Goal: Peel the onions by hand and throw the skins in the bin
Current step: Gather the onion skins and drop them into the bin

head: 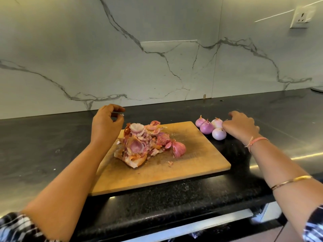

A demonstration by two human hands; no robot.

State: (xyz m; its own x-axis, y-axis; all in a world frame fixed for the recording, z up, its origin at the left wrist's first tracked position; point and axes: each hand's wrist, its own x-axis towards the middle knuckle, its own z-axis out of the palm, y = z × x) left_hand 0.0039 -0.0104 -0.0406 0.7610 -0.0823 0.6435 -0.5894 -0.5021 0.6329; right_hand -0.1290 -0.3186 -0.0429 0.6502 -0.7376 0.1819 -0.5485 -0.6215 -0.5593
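On wood board [195, 154]: papery skins [139, 145] heaped. Left hand [106, 123] pinches flake [122, 114]; right hand [239, 125] touches glossy round onions [207, 128], grip unclear.

Rectangular light wooden cutting board [201, 159] sits on the black speckled stone counter [43, 145]. Heap of pink and orange papery onion skins [145, 144] lies on the board's left half. Four peeled pale-purple onions [209, 127] are clustered on the counter just off the board's far right corner. Left hand [106, 123] hovers over the far left corner, fingertips pinching a small pale skin scrap [122, 114]. Right hand [239, 124] is palm down, touching the onions. White grey-veined marble backsplash [157, 67] behind.
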